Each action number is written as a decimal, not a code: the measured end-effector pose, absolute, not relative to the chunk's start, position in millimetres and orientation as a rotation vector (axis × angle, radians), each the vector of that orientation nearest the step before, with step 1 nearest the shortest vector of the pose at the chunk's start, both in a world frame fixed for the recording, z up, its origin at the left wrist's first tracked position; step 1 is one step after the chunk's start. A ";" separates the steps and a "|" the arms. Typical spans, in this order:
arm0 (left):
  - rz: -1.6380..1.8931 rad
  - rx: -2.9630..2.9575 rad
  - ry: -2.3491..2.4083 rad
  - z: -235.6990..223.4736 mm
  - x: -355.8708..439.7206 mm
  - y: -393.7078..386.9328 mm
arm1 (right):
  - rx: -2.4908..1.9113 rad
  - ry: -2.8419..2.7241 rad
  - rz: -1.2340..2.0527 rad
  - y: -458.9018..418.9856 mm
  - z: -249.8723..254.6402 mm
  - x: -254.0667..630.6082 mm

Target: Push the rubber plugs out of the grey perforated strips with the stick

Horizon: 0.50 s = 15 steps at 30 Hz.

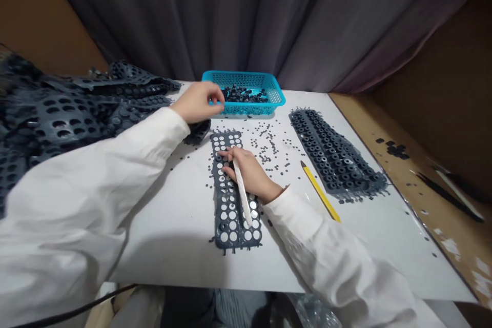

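Bench [165,246], white top, near edge toward the person; dark cable [77,310] below its near left corner. Perforated strip [226,243] lies flat mid-bench, long side running near to far, near end close to the near edge; white shows through most of its round holes. Small black ring [223,226] sits at a hole by the strip's near left corner.

Right hand [249,171] over the strip's middle, fingers closed around white stick [243,195]; stick slants, one end pointing back toward the person above the strip's near part. Its index finger and thumb reach toward the strip's left side, spread apart.

Yellow tool [321,192] with dark tip lies right of the right hand, on the bench. Dark tweezers [449,197] and a pale thin tool [459,195] on brown surface [418,187] past the right edge, small heap of black discs [396,149] farther along. Filled strip [334,156], covered in black rings, lies toward the right edge. Tiny dark discs [271,146] scattered between the two strips.

Heap of perforated sheets [69,118] at the left side, up to the far left corner. Left hand [200,102] raised at the blue basket's near left corner, fingers curled, blurred; cannot tell if it grips a piece. Blue basket [277,97] at the far edge, black pieces [244,94] inside. Gray curtain [238,15] behind.
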<state>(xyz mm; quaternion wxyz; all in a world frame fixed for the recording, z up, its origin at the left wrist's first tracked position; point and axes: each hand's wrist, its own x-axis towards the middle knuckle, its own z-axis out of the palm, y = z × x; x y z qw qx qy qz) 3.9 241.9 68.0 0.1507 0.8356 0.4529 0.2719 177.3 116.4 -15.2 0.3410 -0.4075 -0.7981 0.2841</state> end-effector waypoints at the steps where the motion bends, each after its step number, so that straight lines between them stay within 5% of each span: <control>1: 0.584 2.393 1.202 64.6 0.5 225.1 | -1.092 -2.096 0.715 117.6 -16.0 175.0; 5: 0.262 2.378 1.115 34.7 -12.2 175.2 | -1.201 -2.098 0.611 123.7 -17.8 166.5; 15: 0.760 1.463 1.234 10.1 -6.3 122.9 | -1.011 -1.583 0.823 116.9 -6.2 167.5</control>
